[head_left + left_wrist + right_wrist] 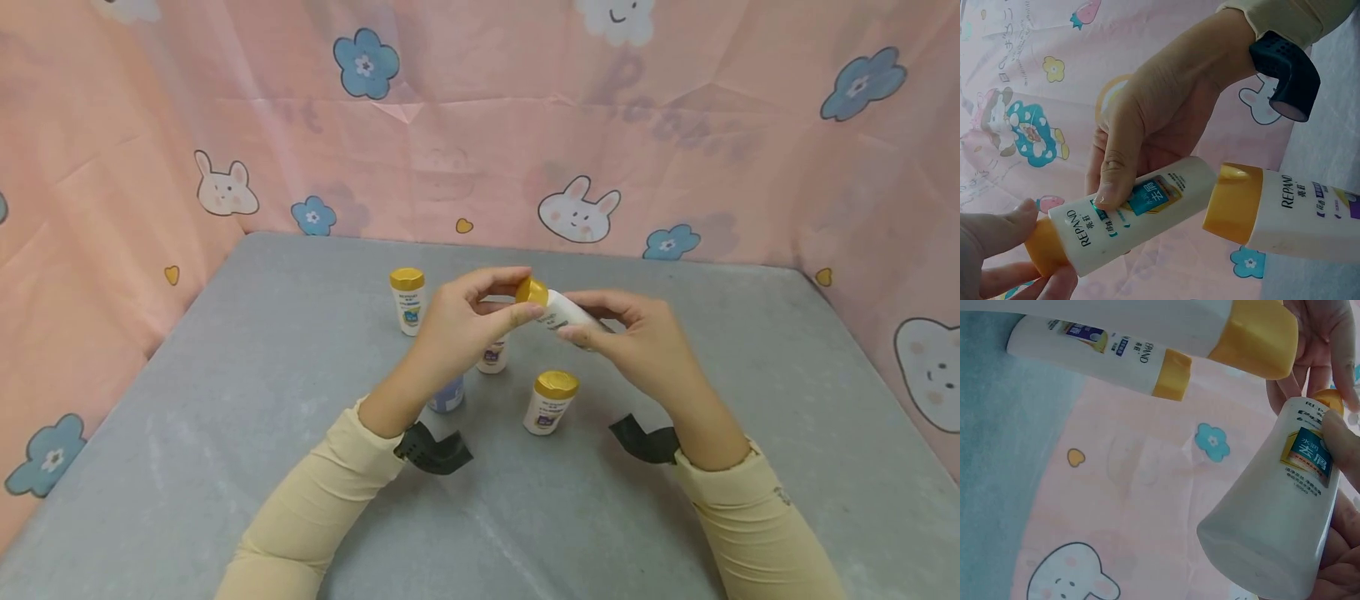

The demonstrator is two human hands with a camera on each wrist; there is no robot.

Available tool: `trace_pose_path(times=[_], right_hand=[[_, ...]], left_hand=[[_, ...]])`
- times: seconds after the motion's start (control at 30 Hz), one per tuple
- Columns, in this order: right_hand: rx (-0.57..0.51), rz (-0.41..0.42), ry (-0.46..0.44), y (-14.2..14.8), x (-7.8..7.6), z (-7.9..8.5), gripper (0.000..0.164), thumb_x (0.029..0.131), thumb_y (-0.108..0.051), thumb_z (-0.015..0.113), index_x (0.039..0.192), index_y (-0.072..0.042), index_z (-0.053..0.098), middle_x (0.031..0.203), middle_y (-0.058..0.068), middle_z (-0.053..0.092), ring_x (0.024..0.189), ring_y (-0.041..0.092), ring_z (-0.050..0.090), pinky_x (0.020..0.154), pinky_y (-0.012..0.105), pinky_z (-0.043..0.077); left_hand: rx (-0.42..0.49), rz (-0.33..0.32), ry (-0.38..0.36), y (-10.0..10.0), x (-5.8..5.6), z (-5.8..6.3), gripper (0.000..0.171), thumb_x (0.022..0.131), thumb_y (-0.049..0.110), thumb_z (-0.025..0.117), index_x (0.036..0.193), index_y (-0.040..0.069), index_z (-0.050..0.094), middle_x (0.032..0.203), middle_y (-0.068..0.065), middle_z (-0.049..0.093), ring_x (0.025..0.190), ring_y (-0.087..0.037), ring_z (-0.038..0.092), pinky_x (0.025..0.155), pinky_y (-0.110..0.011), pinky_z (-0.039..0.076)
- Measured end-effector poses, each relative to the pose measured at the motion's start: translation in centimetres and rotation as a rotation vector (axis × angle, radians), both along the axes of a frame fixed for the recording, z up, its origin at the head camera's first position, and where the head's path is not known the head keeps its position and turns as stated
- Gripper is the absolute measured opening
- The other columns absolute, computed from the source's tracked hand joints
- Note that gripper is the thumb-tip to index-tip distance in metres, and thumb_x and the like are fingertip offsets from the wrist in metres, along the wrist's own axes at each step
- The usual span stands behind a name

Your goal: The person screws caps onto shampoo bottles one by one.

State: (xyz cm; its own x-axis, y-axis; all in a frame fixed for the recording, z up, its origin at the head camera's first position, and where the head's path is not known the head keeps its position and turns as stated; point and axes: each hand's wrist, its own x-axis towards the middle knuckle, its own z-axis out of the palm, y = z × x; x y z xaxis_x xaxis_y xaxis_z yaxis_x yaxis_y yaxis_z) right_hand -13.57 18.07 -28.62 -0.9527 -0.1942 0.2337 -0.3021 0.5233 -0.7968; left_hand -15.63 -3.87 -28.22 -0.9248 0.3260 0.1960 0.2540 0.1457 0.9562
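Observation:
A white shampoo bottle (564, 310) with a teal label is held tilted above the table. At its top end, my left hand (459, 323) pinches the gold cap (531, 292) between thumb and fingers. My right hand (651, 340) grips the white body, thumb in front and fingers behind. In the left wrist view the gold cap (1046, 249) sits against the bottle's shoulder. The bottle's broad base (1254, 562) faces the camera in the right wrist view.
Similar white bottles with gold caps stand on the grey table (225, 417): one at back left (408, 302), one in front (551, 404), and one (492, 357) partly behind my left hand. A blue container (447, 395) is mostly hidden by the left wrist. Pink printed cloth (465, 142) surrounds the table.

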Motion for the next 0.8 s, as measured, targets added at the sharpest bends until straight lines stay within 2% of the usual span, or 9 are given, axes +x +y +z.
trace_pose_path(times=[0.1, 0.27, 0.53, 0.6, 0.8], right_hand=[[0.003, -0.006, 0.033, -0.07, 0.03, -0.04, 0.033, 0.087, -0.020, 0.078, 0.117, -0.009, 0.073, 0.106, 0.010, 0.072, 0.090, 0.002, 0.065, 0.070, 0.016, 0.058], [0.004, 0.001, 0.079, -0.11, 0.02, -0.07, 0.031, 0.085, -0.015, 0.079, 0.115, -0.006, 0.074, 0.101, 0.012, 0.071, 0.086, -0.001, 0.064, 0.067, 0.016, 0.058], [0.006, 0.015, 0.054, 0.09, -0.16, 0.10, 0.029, 0.086, -0.014, 0.078, 0.113, -0.004, 0.075, 0.100, 0.014, 0.074, 0.082, -0.001, 0.065, 0.063, 0.020, 0.057], [0.006, 0.022, 0.039, 0.19, -0.18, 0.18, 0.028, 0.086, -0.015, 0.078, 0.112, -0.005, 0.075, 0.099, 0.010, 0.075, 0.082, 0.000, 0.065, 0.063, 0.021, 0.057], [0.004, 0.042, -0.010, 0.41, -0.26, 0.34, 0.025, 0.086, -0.016, 0.078, 0.109, -0.006, 0.076, 0.091, -0.015, 0.074, 0.084, 0.001, 0.066, 0.063, 0.022, 0.056]], left_hand=[[0.016, -0.003, 0.033, 0.09, 0.04, -0.13, 0.043, 0.090, 0.017, 0.075, 0.131, 0.009, 0.065, 0.123, -0.006, 0.068, 0.105, -0.019, 0.072, 0.088, -0.025, 0.059], [0.023, 0.002, 0.132, 0.20, 0.15, -0.23, 0.041, 0.090, 0.011, 0.074, 0.129, 0.003, 0.066, 0.124, -0.009, 0.068, 0.111, -0.020, 0.067, 0.093, -0.021, 0.056], [0.033, -0.025, 0.244, 0.36, 0.10, -0.34, 0.040, 0.088, 0.005, 0.074, 0.127, -0.003, 0.065, 0.123, -0.014, 0.068, 0.111, -0.023, 0.067, 0.097, -0.024, 0.055], [0.025, -0.032, 0.255, 0.31, 0.14, -0.32, 0.040, 0.088, 0.005, 0.074, 0.127, -0.003, 0.065, 0.123, -0.014, 0.068, 0.110, -0.022, 0.067, 0.097, -0.024, 0.055], [0.009, -0.057, 0.267, -0.01, 0.29, -0.14, 0.041, 0.088, 0.005, 0.074, 0.128, 0.000, 0.066, 0.122, -0.012, 0.068, 0.107, -0.021, 0.068, 0.097, -0.023, 0.055]])
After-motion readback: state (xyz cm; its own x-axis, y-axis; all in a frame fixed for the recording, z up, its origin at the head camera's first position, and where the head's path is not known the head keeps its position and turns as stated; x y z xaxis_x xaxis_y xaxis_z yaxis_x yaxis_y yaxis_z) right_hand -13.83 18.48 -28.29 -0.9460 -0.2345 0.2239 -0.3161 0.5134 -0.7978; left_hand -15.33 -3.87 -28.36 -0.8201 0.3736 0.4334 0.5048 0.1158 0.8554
